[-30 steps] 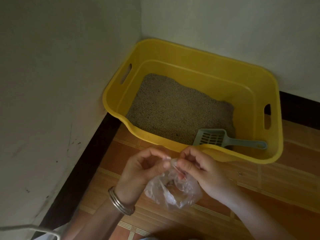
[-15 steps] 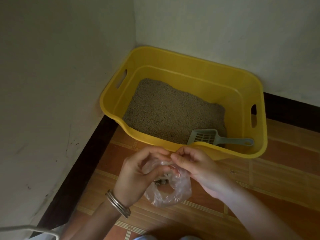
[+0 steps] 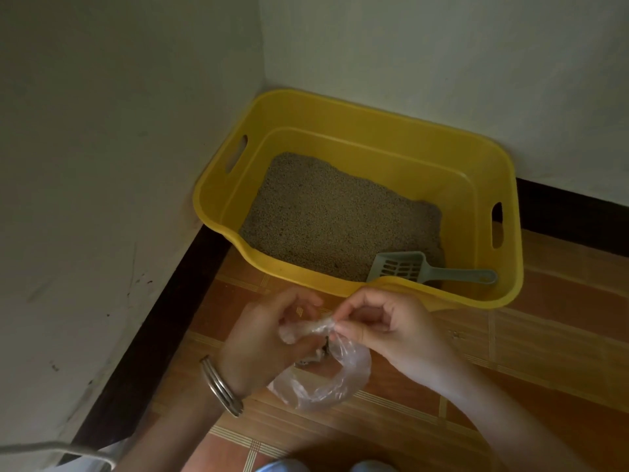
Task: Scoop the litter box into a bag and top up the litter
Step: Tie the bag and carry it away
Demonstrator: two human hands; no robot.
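- Head view, near centre: pinching the clear bag with left hand and right hand, fingertips closed on its neck, just in front of the yellow litter box.
- Since 1 s ago: loose mouth gathered and twisted into a tight cord — dark clumps inside.
- Looks like knotting; scooping likely done, with scoop lying on the litter at right — topping up yet to come.

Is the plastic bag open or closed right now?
Closed. The left hand and right hand pinch the bag by its twisted, gathered neck.
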